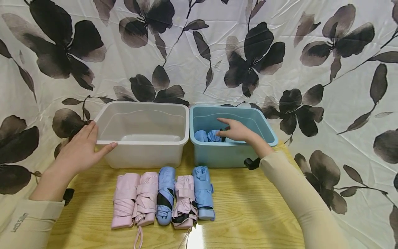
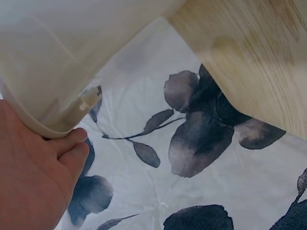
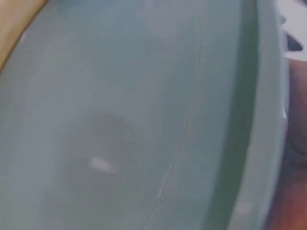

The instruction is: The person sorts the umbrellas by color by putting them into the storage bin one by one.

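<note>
My left hand [image 1: 77,148] rests on the left rim of a light grey bin [image 1: 143,155], fingers straight and thumb spread along the front edge. In the left wrist view, its fingertips lie at the bin's rim [image 2: 55,134]. My right hand [image 1: 237,131] reaches over the front rim into a blue bin [image 1: 224,155], fingers loosely extended with nothing gripped. Just left of it, blue folded umbrellas [image 1: 201,136] lie inside that bin. In the right wrist view, the bin's wall [image 3: 120,120] fills most of the picture and hides most of the hand.
In front of the bins, folded umbrellas lie side by side on the wooden table [image 1: 248,214]: three pink ones [image 1: 125,200] and two blue ones [image 1: 203,192]. Thin wrist loops trail toward the near edge. A floral cloth [image 1: 199,55] hangs behind and at the sides.
</note>
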Demonstrator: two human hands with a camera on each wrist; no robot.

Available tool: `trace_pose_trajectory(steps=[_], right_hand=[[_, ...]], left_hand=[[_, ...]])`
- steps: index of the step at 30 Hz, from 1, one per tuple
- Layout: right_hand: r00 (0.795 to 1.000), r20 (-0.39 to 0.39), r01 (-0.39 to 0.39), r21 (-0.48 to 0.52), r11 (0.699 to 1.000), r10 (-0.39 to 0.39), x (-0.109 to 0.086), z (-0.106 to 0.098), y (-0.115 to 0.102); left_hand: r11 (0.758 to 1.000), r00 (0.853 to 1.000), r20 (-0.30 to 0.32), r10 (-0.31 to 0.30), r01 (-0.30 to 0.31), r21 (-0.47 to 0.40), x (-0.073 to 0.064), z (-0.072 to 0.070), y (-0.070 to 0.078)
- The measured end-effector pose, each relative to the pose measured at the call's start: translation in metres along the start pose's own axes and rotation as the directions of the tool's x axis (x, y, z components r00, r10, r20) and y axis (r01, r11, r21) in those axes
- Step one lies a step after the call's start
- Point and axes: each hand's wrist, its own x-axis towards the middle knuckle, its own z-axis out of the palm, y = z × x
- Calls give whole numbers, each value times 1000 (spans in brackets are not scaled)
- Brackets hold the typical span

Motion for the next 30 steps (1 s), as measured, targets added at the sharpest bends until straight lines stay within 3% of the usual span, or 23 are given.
trace_pose_trajectory(steps=[5, 9, 12, 19, 22, 25, 28, 30], right_hand=[[981, -170, 105, 45, 993, -96, -26, 11, -7], [935, -313, 205, 89, 975, -168, -48, 23, -15], [880, -421, 290, 106, 951, -221, -65, 36, -20], [720, -610, 473, 85, 877, -329, -94, 70, -23], [685, -636, 497, 51, 866, -355, -103, 87, -21], [697, -615, 485, 27, 874, -369, -108, 106, -18], [747, -551, 434, -17, 901, -371, -111, 124, -15], [793, -494, 383, -49, 922, -356, -112, 135, -14]], left_hand=[[1000, 1000, 11, -6, 6, 0, -1, 0, 0], [1000, 1000, 14, -9, 9, 8, -2, 1, -2], [1000, 1000, 13, -11, 10, 11, -2, 1, -2], [1000, 1000, 8, 1, -1, 11, -1, 1, -2], [1000, 1000, 5, 13, -13, 6, -1, 1, -1], [1000, 1000, -2, 18, -18, 5, -1, 0, 0], [1000, 1000, -3, 15, -15, 6, 0, 0, 1], [1000, 1000, -3, 12, -12, 6, 0, 0, 2]])
